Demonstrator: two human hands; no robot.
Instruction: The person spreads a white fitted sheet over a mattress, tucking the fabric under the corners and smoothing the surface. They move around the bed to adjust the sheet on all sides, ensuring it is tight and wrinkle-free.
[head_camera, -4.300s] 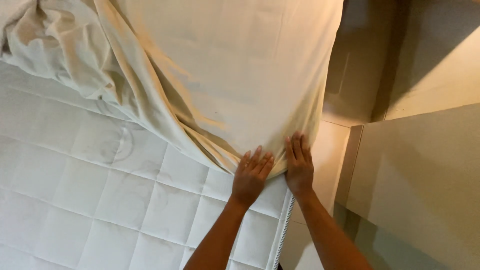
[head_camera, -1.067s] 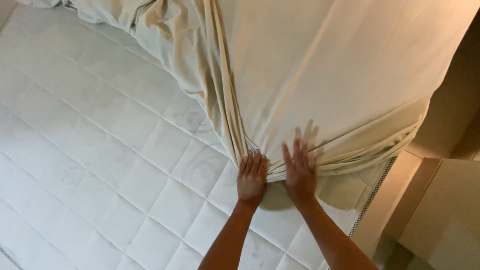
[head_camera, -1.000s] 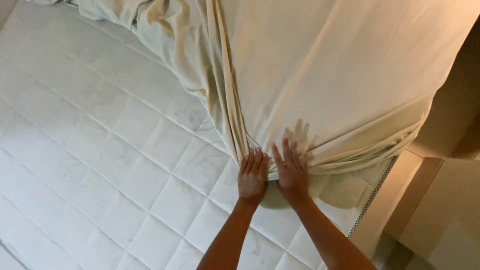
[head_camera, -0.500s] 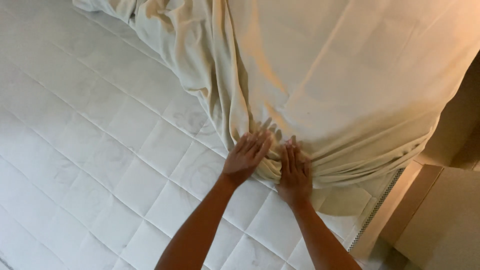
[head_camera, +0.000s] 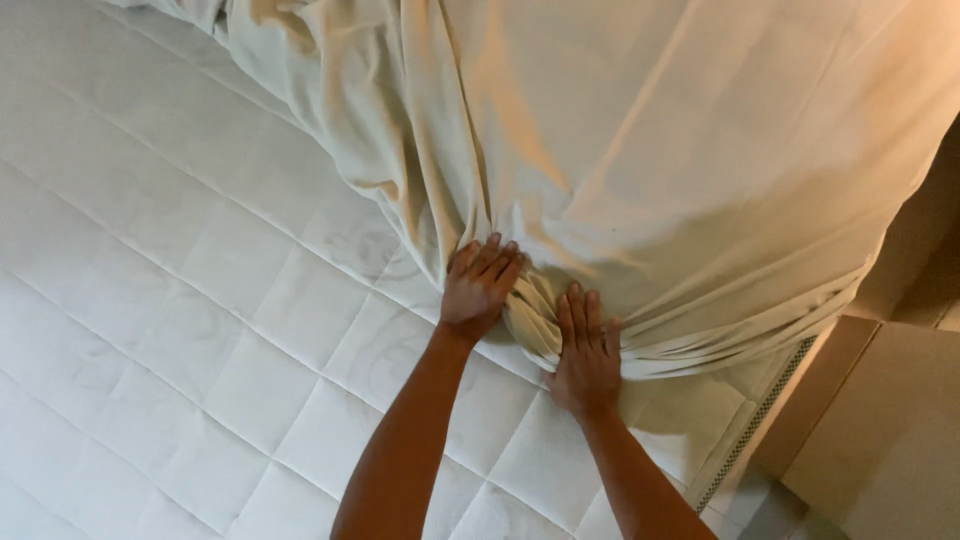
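Observation:
A cream bedsheet (head_camera: 640, 150) lies bunched over the far side of a white quilted mattress (head_camera: 180, 300). Its lower edge is gathered into folds near the mattress corner. My left hand (head_camera: 478, 288) rests flat on the gathered edge, fingers together and pointing up into the folds. My right hand (head_camera: 588, 352) lies just right of it, fingers spread a little, pressing on the same bunched hem. Neither hand visibly grips the cloth; both are palm down on it.
The mattress corner with its dotted side band (head_camera: 755, 430) is at the lower right. Beyond it stands a beige bed frame or panel (head_camera: 880, 440) and a darker gap along the right edge.
The view has shifted left over the bed. My left hand moved up and left onto the sheet's gathered edge, and my right hand slid slightly down along the hem.

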